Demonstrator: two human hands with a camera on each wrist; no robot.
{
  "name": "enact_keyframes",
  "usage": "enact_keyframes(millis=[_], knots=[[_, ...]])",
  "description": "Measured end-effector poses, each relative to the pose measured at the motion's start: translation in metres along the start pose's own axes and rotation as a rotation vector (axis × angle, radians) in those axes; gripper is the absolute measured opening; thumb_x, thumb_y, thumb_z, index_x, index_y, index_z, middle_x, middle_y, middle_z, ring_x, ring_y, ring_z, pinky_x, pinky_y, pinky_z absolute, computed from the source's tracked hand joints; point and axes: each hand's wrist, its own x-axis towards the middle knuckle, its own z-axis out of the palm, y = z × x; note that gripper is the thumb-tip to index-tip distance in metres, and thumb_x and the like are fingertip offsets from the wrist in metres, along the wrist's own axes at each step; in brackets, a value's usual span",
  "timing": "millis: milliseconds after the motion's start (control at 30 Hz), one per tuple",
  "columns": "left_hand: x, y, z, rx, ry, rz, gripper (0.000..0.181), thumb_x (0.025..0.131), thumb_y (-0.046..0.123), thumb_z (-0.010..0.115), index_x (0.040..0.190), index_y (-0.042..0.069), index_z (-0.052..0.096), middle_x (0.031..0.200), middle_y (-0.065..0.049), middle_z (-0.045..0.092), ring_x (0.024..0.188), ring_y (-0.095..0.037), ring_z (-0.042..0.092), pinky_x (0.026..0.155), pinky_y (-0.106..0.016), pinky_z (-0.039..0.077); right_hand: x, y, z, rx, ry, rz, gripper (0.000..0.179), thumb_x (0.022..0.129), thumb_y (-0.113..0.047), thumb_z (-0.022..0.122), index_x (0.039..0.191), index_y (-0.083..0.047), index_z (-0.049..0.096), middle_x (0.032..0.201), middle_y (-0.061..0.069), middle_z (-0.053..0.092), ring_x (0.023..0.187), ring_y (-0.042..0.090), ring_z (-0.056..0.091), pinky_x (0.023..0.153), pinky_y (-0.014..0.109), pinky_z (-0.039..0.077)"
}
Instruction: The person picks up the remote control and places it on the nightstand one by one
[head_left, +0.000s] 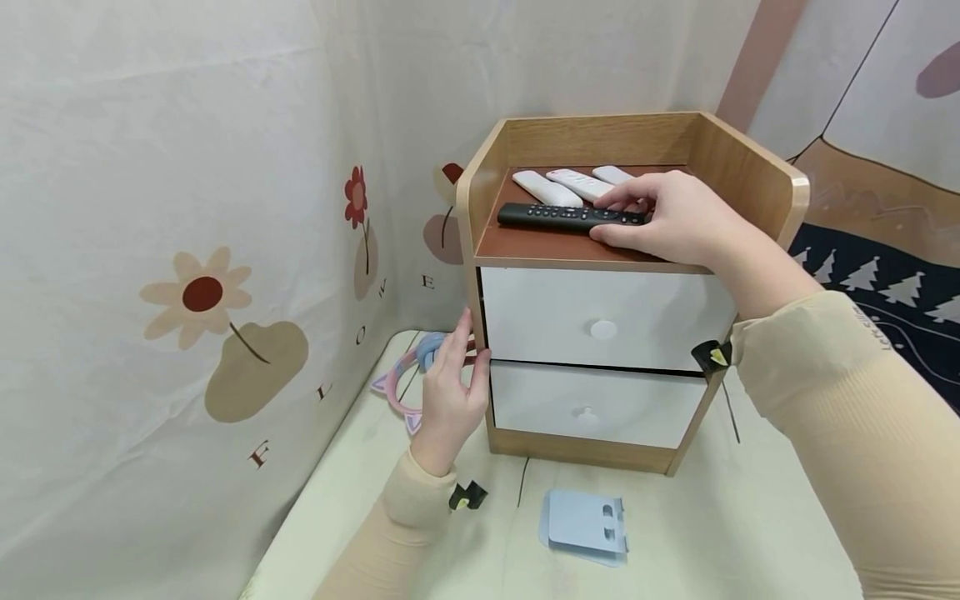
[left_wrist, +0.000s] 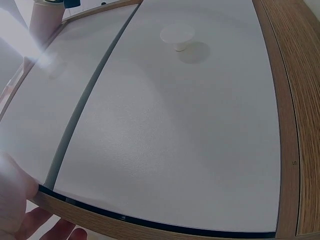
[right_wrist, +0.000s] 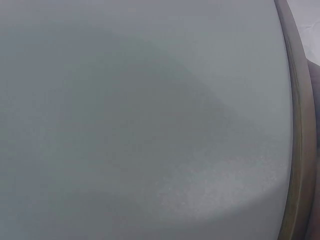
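Observation:
A black remote control (head_left: 543, 217) lies near the front of the brown top shelf on a small two-drawer cabinet (head_left: 600, 133). My right hand (head_left: 678, 215) pinches its right end, thumb on the near side and fingers on the far side. Behind it lie three white remotes: a left one (head_left: 546, 189), a middle one (head_left: 581, 182) and a right one (head_left: 611, 173), partly covered by my fingers. My left hand (head_left: 452, 396) rests against the cabinet's left side with fingers fairly straight, the thumb (left_wrist: 15, 187) at the front edge. The right wrist view shows only the cabinet front.
Both white drawers, the upper (head_left: 540, 312) and the lower (head_left: 540, 396), are closed and have round knobs. A pink and blue cat-ear headset (head_left: 405, 392) lies left of the cabinet. A light-blue folding stand (head_left: 585, 521) lies in front on the pale tabletop (head_left: 675, 533).

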Motion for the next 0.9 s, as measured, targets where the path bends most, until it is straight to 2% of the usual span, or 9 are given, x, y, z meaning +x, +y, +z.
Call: enact_keyframes(millis=[233, 500, 600, 667, 733, 833, 900], knots=[[0.001, 0.001, 0.001, -0.01, 0.004, 0.008, 0.069, 0.104, -0.002, 0.068, 0.167, 0.001, 0.041, 0.138, -0.026, 0.069, 0.111, -0.04, 0.076, 0.086, -0.05, 0.072, -0.001, -0.002, -0.002, 0.0, 0.007, -0.006, 0.05, 0.098, -0.049, 0.079, 0.141, -0.023, 0.075, 0.127, 0.008, 0.077, 0.106, 0.02, 0.056, 0.084, 0.03, 0.042], [0.0, 0.0, -0.003, 0.014, -0.005, 0.002, 0.069, 0.104, -0.001, 0.069, 0.167, 0.001, 0.042, 0.137, -0.025, 0.07, 0.112, -0.039, 0.077, 0.089, -0.044, 0.072, -0.001, -0.003, 0.0, 0.004, 0.01, -0.018, 0.05, 0.098, -0.049, 0.079, 0.141, -0.024, 0.075, 0.13, 0.01, 0.074, 0.109, 0.022, 0.056, 0.089, 0.036, 0.044], [0.0, -0.002, -0.004, 0.016, -0.004, 0.004, 0.069, 0.104, -0.002, 0.069, 0.167, 0.001, 0.042, 0.137, -0.025, 0.07, 0.111, -0.039, 0.077, 0.088, -0.044, 0.072, -0.002, -0.005, 0.0, 0.023, 0.047, -0.012, 0.051, 0.097, -0.05, 0.08, 0.14, -0.024, 0.075, 0.133, 0.01, 0.07, 0.111, 0.023, 0.057, 0.089, 0.036, 0.043], [-0.001, -0.005, -0.005, 0.02, -0.007, 0.012, 0.069, 0.103, -0.002, 0.069, 0.167, 0.0, 0.042, 0.136, -0.025, 0.07, 0.111, -0.039, 0.077, 0.088, -0.043, 0.072, -0.005, -0.007, 0.001, 0.073, 0.131, -0.005, 0.048, 0.097, -0.05, 0.08, 0.137, -0.023, 0.077, 0.131, 0.006, 0.07, 0.109, 0.02, 0.057, 0.087, 0.031, 0.043], [-0.003, -0.007, -0.006, 0.018, -0.021, 0.019, 0.07, 0.103, -0.002, 0.07, 0.167, -0.001, 0.042, 0.137, -0.026, 0.07, 0.11, -0.039, 0.078, 0.088, -0.042, 0.072, -0.011, -0.01, 0.005, 0.152, 0.266, -0.028, 0.039, 0.098, -0.045, 0.079, 0.128, -0.021, 0.081, 0.121, -0.003, 0.071, 0.101, 0.014, 0.058, 0.082, 0.025, 0.043], [-0.006, -0.012, -0.011, 0.035, -0.048, 0.045, 0.071, 0.101, -0.002, 0.073, 0.165, -0.003, 0.043, 0.136, -0.026, 0.07, 0.105, -0.037, 0.079, 0.085, -0.042, 0.072, -0.026, -0.015, 0.018, 0.275, 0.496, -0.172, 0.024, 0.099, -0.031, 0.076, 0.113, -0.014, 0.085, 0.101, -0.019, 0.069, 0.085, 0.006, 0.056, 0.071, 0.017, 0.042], [-0.006, -0.015, -0.015, 0.055, -0.06, 0.066, 0.07, 0.1, -0.001, 0.074, 0.164, -0.003, 0.045, 0.136, -0.025, 0.071, 0.104, -0.035, 0.08, 0.083, -0.042, 0.072, -0.039, -0.02, 0.03, 0.327, 0.594, -0.314, 0.018, 0.099, -0.022, 0.074, 0.104, -0.009, 0.085, 0.094, -0.022, 0.066, 0.08, 0.004, 0.055, 0.068, 0.016, 0.043]])
